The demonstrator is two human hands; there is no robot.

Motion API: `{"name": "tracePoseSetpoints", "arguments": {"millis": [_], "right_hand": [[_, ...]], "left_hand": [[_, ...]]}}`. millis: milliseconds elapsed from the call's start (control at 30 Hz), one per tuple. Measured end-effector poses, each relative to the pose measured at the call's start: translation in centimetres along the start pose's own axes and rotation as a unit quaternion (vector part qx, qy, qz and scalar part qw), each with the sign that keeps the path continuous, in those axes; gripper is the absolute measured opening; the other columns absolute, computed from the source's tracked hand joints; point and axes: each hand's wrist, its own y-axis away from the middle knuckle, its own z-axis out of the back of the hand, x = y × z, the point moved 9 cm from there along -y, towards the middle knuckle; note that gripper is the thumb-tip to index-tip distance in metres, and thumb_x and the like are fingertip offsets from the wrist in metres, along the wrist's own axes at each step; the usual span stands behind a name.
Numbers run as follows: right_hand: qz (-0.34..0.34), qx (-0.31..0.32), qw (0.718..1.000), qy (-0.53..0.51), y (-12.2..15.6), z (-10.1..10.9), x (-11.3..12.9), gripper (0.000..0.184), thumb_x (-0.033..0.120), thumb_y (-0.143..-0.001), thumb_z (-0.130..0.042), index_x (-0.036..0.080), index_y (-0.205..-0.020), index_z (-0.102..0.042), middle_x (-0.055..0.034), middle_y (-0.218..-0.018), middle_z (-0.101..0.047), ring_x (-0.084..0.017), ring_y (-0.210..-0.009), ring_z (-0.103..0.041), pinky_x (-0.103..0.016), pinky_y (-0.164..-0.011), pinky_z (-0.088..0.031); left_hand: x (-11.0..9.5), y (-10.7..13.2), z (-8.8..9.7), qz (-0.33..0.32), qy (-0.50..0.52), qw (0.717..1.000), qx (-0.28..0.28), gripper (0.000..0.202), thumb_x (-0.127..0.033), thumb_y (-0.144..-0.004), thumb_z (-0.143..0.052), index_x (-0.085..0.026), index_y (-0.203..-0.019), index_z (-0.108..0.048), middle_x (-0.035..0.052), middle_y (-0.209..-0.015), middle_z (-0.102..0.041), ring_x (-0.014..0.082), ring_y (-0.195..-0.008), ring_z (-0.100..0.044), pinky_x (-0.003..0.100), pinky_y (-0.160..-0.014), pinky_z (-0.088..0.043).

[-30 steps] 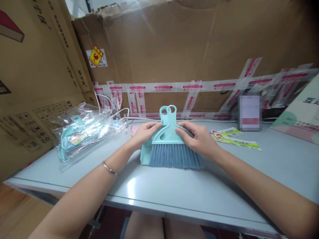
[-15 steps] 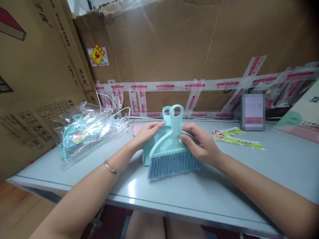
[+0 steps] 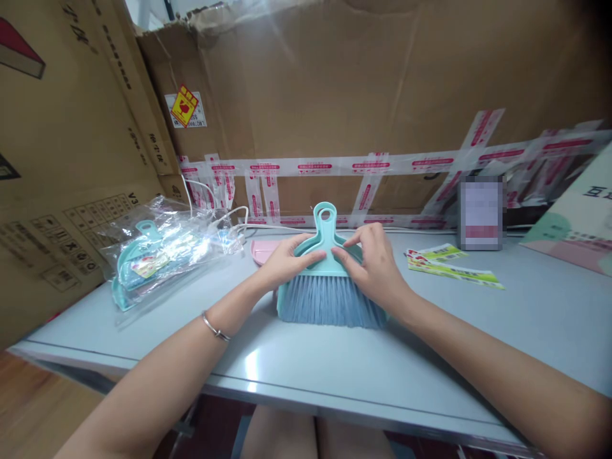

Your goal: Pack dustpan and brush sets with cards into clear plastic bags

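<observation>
A mint-green hand brush (image 3: 329, 261) with blue-grey bristles lies over a matching dustpan (image 3: 281, 307), their looped handles lined up and pointing away from me. My left hand (image 3: 285, 261) grips the pair from the left, its thumb pressed on the brush's front and its fingers behind the dustpan. On the other side, my right hand (image 3: 375, 262) is closed on the brush's right shoulder, thumb in front. The bristles point toward me, above the tabletop. Most of the dustpan is hidden behind the brush.
Left on the grey table (image 3: 191, 341) lies a clear-bagged brush and dustpan set (image 3: 155, 258). A pink dustpan-like piece (image 3: 262, 251) sits behind my left hand. Printed green strips (image 3: 454, 271) and a phone-like device (image 3: 480, 213) are at right. A large taped carton (image 3: 310, 95) stands behind.
The brush has shifted left and back onto the dustpan, so the two handles now overlap. My left thumb has come onto the brush's front.
</observation>
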Motion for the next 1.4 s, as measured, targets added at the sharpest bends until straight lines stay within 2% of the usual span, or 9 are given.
{"name": "tracePoseSetpoints", "arguments": {"millis": [167,267,367,567,700,867,1100,1267,1400], "right_hand": [[-0.065,0.012,0.996,-0.061,-0.4,0.1,-1.3,0.033,0.044,-0.078,-0.056,0.020,-0.096,-0.043,-0.0072,-0.093,-0.049,-0.022,-0.085,-0.050,-0.039,-0.077,-0.042],[-0.130,0.109,0.977,-0.127,-0.1,-1.7,-2.4,0.036,0.048,-0.084,-0.048,0.020,-0.106,-0.046,-0.0068,-0.097,-0.056,-0.020,-0.087,-0.055,-0.036,-0.077,-0.043],[-0.116,0.193,0.960,-0.165,0.4,-3.3,-1.8,0.031,0.044,-0.090,-0.037,0.021,-0.101,-0.055,-0.0047,-0.096,-0.062,-0.022,-0.097,-0.056,-0.036,-0.083,-0.042],[-0.106,0.217,0.964,-0.109,0.7,-3.7,-1.4,0.029,0.041,-0.090,-0.037,0.021,-0.093,-0.057,-0.0034,-0.086,-0.065,-0.021,-0.085,-0.059,-0.035,-0.077,-0.042],[-0.111,0.233,0.963,-0.073,1.0,-3.8,-1.1,0.030,0.043,-0.090,-0.036,0.021,-0.087,-0.055,-0.0020,-0.079,-0.064,-0.020,-0.077,-0.059,-0.033,-0.071,-0.041],[-0.119,0.226,0.956,-0.141,0.8,-3.7,-0.8,0.032,0.046,-0.089,-0.039,0.020,-0.090,-0.057,-0.0028,-0.085,-0.064,-0.020,-0.085,-0.058,-0.033,-0.076,-0.041],[-0.270,0.257,0.871,-0.321,1.8,-5.2,-3.3,0.043,0.055,-0.081,-0.051,0.025,-0.111,-0.060,-0.0031,-0.109,-0.064,-0.021,-0.100,-0.059,-0.033,-0.082,-0.047],[-0.205,0.217,0.915,-0.270,1.0,-4.4,-2.8,0.037,0.049,-0.083,-0.051,0.024,-0.109,-0.062,-0.0032,-0.112,-0.064,-0.023,-0.109,-0.055,-0.041,-0.095,-0.040],[-0.172,0.200,0.937,-0.228,0.6,-3.8,-2.3,0.034,0.045,-0.084,-0.050,0.024,-0.108,-0.062,-0.0039,-0.110,-0.065,-0.024,-0.109,-0.055,-0.045,-0.096,-0.039]], "left_hand": [[-0.2,-0.1,0.1,-0.010,-0.025,1.000,-0.007,0.036,-0.037,-0.077,-0.060,-0.016,-0.106,-0.064,0.0051,-0.112,-0.066,0.0218,-0.102,-0.058,0.028,-0.084,-0.044],[-0.3,-0.2,0.3,-0.025,-0.069,0.997,-0.010,0.034,-0.041,-0.080,-0.055,-0.015,-0.098,-0.067,0.0042,-0.104,-0.068,0.0215,-0.097,-0.059,0.028,-0.083,-0.043],[-0.3,-0.2,0.3,-0.036,-0.112,0.993,-0.006,0.034,-0.043,-0.081,-0.051,-0.015,-0.095,-0.067,0.0032,-0.098,-0.069,0.0206,-0.093,-0.059,0.028,-0.081,-0.043],[-0.3,-0.1,-0.2,-0.022,-0.177,0.984,0.021,0.026,-0.037,-0.083,-0.046,-0.016,-0.086,-0.060,0.0013,-0.086,-0.063,0.0174,-0.081,-0.056,0.026,-0.072,-0.041],[-0.4,0.1,-0.3,0.002,-0.198,0.979,0.038,0.030,-0.044,-0.085,-0.042,-0.017,-0.081,-0.055,0.0006,-0.081,-0.058,0.0167,-0.078,-0.052,0.026,-0.068,-0.038],[-0.7,0.1,-0.5,-0.010,-0.188,0.981,0.052,0.035,-0.045,-0.086,-0.038,-0.017,-0.071,-0.050,-0.0016,-0.067,-0.049,0.0138,-0.066,-0.046,0.025,-0.059,-0.034],[-0.8,-0.2,0.8,-0.024,-0.219,0.975,-0.021,0.036,-0.046,-0.084,-0.039,-0.018,-0.062,-0.043,-0.0029,-0.062,-0.043,0.0129,-0.063,-0.043,0.025,-0.060,-0.032],[-0.9,-0.2,0.9,-0.034,-0.228,0.973,-0.022,0.035,-0.045,-0.085,-0.038,-0.019,-0.064,-0.043,-0.0029,-0.062,-0.044,0.0131,-0.063,-0.043,0.026,-0.060,-0.032],[-1.3,-0.2,0.8,-0.047,-0.231,0.972,-0.025,0.032,-0.043,-0.086,-0.037,-0.019,-0.068,-0.045,-0.0025,-0.065,-0.046,0.0137,-0.065,-0.044,0.026,-0.062,-0.033]]}}
